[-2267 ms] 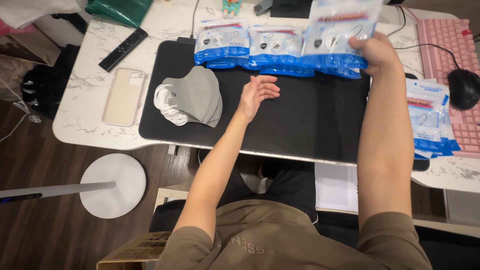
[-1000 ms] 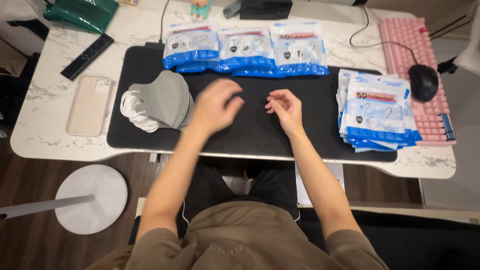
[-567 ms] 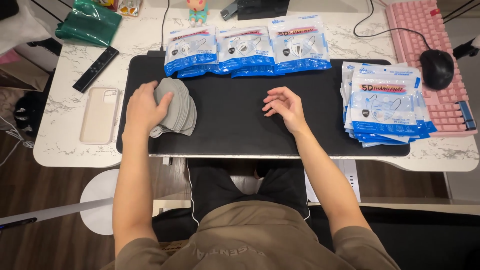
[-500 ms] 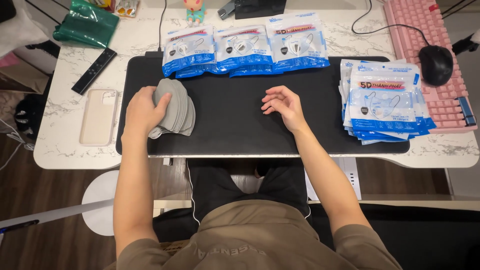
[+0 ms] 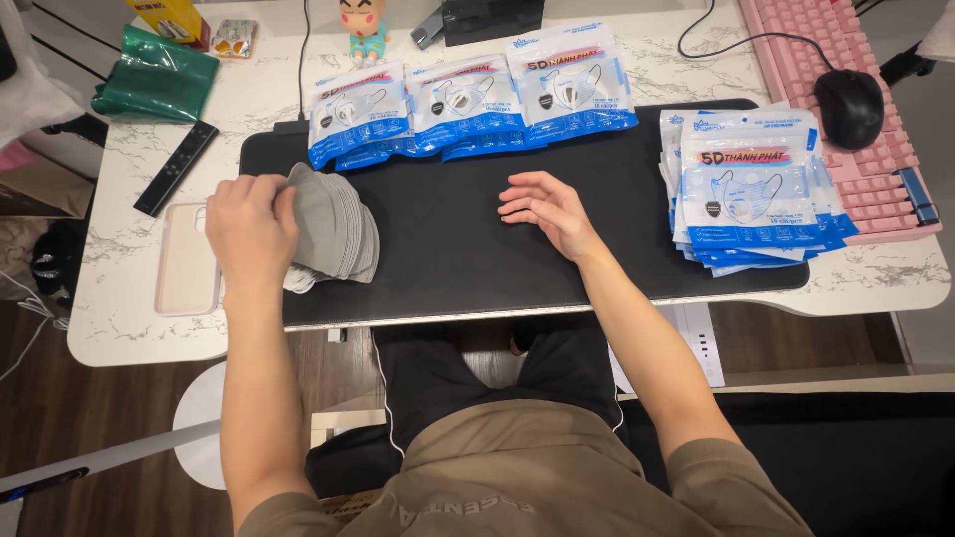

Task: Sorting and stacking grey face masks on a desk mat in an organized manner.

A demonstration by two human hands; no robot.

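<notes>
A stack of grey face masks [image 5: 333,227] lies on the left part of a black desk mat [image 5: 468,249]. My left hand [image 5: 249,224] rests on the stack's left edge, fingers curled around the top masks. My right hand [image 5: 545,209] hovers open over the middle of the mat, holding nothing. A row of blue and white mask packets [image 5: 468,104] lies along the mat's far edge. A pile of several more such packets [image 5: 751,189] sits at the mat's right end.
A phone in a pale case [image 5: 187,261] and a black remote [image 5: 176,167] lie left of the mat. A green pouch [image 5: 154,75] sits at far left. A pink keyboard [image 5: 846,109] and black mouse [image 5: 849,107] are at the right. A small figurine [image 5: 364,25] stands at the back.
My left hand has moved left from the mat's middle onto the grey mask stack and closed on its edge. My right hand came back from the far packets to the mat's middle.
</notes>
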